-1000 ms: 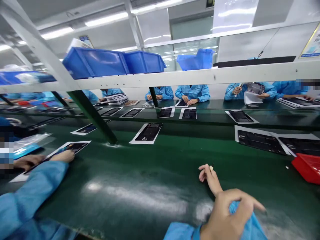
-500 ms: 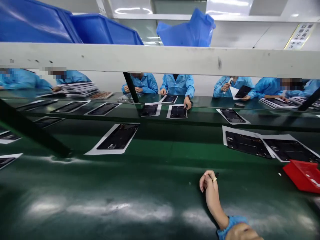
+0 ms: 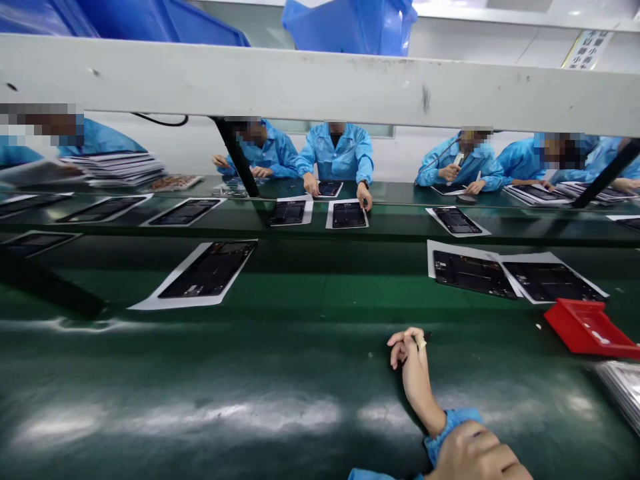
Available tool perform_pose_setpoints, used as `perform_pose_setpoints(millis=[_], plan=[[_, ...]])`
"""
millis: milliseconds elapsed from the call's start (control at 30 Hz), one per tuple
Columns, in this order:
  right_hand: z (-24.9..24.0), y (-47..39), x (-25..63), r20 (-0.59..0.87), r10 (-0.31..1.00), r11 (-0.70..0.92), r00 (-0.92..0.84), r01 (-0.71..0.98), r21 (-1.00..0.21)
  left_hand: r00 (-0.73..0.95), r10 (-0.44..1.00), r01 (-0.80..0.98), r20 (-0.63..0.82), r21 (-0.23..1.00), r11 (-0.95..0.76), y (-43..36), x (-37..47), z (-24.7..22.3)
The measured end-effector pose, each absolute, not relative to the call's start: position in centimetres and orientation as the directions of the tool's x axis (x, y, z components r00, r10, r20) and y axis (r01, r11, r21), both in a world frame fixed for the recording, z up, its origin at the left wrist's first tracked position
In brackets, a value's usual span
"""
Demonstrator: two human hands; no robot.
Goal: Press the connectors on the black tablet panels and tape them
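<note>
My right hand (image 3: 409,348) is over the green work surface (image 3: 280,373), bent at the wrist with loosely curled fingers. A small dark tip (image 3: 427,336) sticks out behind its fingers, beside a pale band on one finger; the rest of that object is hidden. Across the blue cuff (image 3: 457,427) of my right sleeve lies my left hand (image 3: 477,457), its fingers bent round the fabric at the bottom edge. Beyond the hands, two dark flat panels (image 3: 473,272) (image 3: 553,281) rest on white sheets. Another dark panel (image 3: 210,269) on a white sheet is farther left.
A red tray (image 3: 590,328) stands at the right, above a silvery stack (image 3: 623,387). A white shelf beam (image 3: 320,83) crosses overhead, bearing blue bins (image 3: 350,27). Dark slanted posts (image 3: 235,157) support it. Several people in blue sit across a raised strip with more panels.
The view has shifted, showing more of my left hand and sleeve. My right fingers have spread slightly. Across the table, a person at the right has lowered a dark panel to the surface.
</note>
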State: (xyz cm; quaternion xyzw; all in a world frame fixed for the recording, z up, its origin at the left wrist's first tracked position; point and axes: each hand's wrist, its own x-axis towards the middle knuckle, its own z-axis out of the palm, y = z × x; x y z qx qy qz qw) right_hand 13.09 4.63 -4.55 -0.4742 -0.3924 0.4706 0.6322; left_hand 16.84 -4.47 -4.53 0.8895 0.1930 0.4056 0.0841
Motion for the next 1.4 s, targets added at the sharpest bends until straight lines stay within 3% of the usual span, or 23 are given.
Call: perform_pose_setpoints(millis=[100,433,600,800,967,1400], plan=[[-4.63,4.68,13.03,0.056,0.965,0.117,0.255,-0.229,-0.966,0.634,0.41,0.282,0.656,0.297,-0.912,-4.41,16.8,-4.64],[-4.45,4.69,12.84,0.081,0.978,0.111,0.19,-0.155,-0.982,0.488,0.388,0.338,0.782,0.24,-0.91,-4.59,16.7,-4.11],[-4.45,4.75,12.72,0.07,0.986,0.091,0.151,-0.132,-0.987,0.519,0.378,0.313,0.767,0.241,-0.919,-4.4,16.83,-4.5],[-4.32,4.77,12.74,0.075,0.987,0.091,0.143,-0.11,-0.99,0.372,0.363,0.318,0.854,0.25,-0.915,-4.33,16.84,-4.2],[-4.3,4.73,12.75,0.066,0.99,0.079,0.128,-0.099,-0.992,0.448,0.404,0.355,0.798,0.256,-0.899,-4.57,16.68,-4.16],[-4.47,4.78,12.91,0.058,0.992,0.07,0.114,-0.103,-0.992,0.46,0.436,0.335,0.774,0.304,-0.892,-4.88,16.29,-4.08]])
